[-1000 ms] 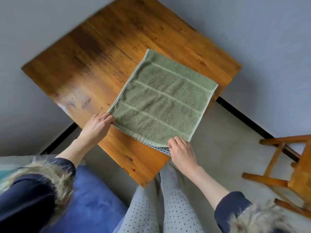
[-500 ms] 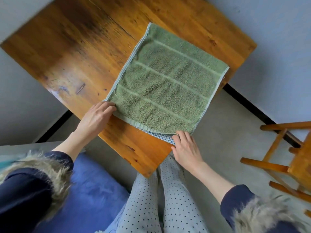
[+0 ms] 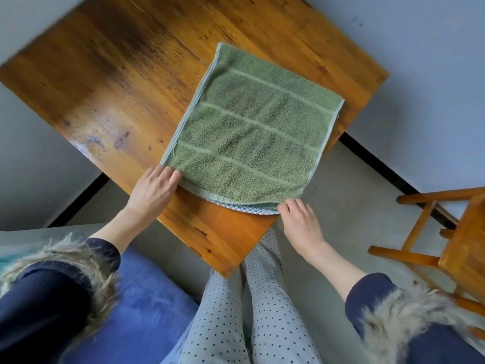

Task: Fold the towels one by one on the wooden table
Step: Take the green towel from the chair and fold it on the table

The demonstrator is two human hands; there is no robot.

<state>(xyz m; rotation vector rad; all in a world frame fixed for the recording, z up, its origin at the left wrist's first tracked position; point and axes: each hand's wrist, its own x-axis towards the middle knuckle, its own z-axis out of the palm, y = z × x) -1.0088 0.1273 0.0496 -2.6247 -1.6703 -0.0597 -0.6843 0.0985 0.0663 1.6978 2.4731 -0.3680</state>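
Gripping the green towel (image 3: 252,135) at its two near corners, we have it spread flat on the wooden counter (image 3: 126,82), toward the counter's 3 o'clock side. Our left hand (image 3: 154,189) sits at the towel's 8 o'clock corner, fingers curled over the hem, so that grip looks closed on the cloth. Our right hand (image 3: 301,224) meets the 5 o'clock corner, which lies at the counter's edge; its fingertips (image 3: 287,204) are bent and seem to pinch the hem.

We judge this the start of the first fold: the towel lies smoothed out and unfolded, both near corners taken. The next move calls for lifting both corners together and carrying them across to the far edge at 12 o'clock, keeping the hems level so the halves match.

A blue-and-white checked cloth (image 3: 246,207) peeks from beneath the near hem; most of it is covered, so we cannot tell its size or whether it is folded. Whether the right thumb is under the corner is hidden. A wooden chair (image 3: 446,240) at 3 o'clock is cut off by the frame, and a blue cushion (image 3: 147,306) lies at 7 o'clock.
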